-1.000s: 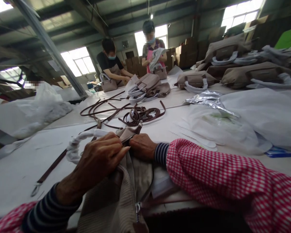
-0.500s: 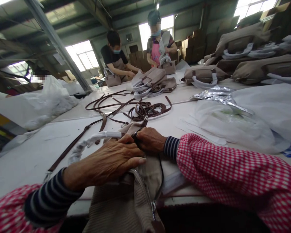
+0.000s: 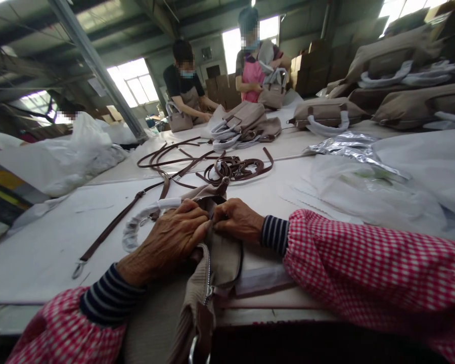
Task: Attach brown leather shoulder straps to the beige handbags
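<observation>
A taupe ribbed handbag (image 3: 163,308) lies at the table's front edge, its zipper (image 3: 208,263) undone and its mouth spread. My left hand (image 3: 170,237) is closed over the near side of the opening, thumb along the zipper edge. Fingers curled, my right hand (image 3: 237,220) pinches the opposite edge of the mouth, close to the left fingertips. Exactly what sits between the right fingers is hidden. A handle wrapped in white paper (image 3: 132,230) arches out beside my left hand.
Brown straps (image 3: 231,169) lie coiled and loose beyond the bag. Wrapped handbags (image 3: 246,121) stand farther back, with more piled at the right (image 3: 409,106). Clear plastic sheets (image 3: 379,192) and silver foil (image 3: 345,144) cover the right side. Two masked co-workers handle bags across the table.
The bag's mouth is pulled wider, and its front end has turned left. My left hand has shifted, its thumb now beside my right fingers. A co-worker in pink has lifted a small bag.
</observation>
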`<state>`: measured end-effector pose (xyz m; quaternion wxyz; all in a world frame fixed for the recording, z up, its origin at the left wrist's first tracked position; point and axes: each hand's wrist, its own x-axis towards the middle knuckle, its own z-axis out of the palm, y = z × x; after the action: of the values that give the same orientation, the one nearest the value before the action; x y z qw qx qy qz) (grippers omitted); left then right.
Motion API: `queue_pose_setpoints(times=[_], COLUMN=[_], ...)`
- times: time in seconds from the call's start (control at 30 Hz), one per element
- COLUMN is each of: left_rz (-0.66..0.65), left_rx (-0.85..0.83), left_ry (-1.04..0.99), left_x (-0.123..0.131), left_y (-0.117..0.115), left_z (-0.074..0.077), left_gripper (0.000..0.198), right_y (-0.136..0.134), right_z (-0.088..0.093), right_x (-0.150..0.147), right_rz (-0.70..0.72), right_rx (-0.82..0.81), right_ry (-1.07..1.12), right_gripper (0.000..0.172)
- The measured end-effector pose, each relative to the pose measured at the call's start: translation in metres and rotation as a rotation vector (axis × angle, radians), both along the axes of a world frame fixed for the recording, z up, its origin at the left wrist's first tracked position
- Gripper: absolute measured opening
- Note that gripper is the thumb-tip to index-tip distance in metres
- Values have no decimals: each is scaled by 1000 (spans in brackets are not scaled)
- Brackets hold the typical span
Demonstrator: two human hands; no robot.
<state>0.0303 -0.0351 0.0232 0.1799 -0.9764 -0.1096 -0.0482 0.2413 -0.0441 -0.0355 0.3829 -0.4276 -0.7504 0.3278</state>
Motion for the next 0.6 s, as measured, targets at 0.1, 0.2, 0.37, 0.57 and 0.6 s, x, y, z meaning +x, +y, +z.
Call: queue_pose_setpoints(times=[0.1, 0.2, 0.37, 0.57, 0.6], left_rz=[29, 107, 186, 60, 62], left_rx=[-72, -169, -340, -390, -388], left_ry=[28, -18, -108, -302, -310], left_x=[-4, -5, -7, -20, -22], left_y=[2, 1, 1, 6, 9], left_z=[-2, 1, 1, -14, -16], left_gripper=[24, 23, 29, 45, 46], right_y=[-8, -13, -14, -19, -20], right_z=[-3, -5, -8, 6, 11], right_x=[0, -1, -4, -6, -6], right_rz=[61, 53, -22, 0, 24], right_rx=[-102, -104, 17, 253, 297], right_ry=[137, 143, 101, -251, -356], right_gripper=[11, 12, 12, 3, 7])
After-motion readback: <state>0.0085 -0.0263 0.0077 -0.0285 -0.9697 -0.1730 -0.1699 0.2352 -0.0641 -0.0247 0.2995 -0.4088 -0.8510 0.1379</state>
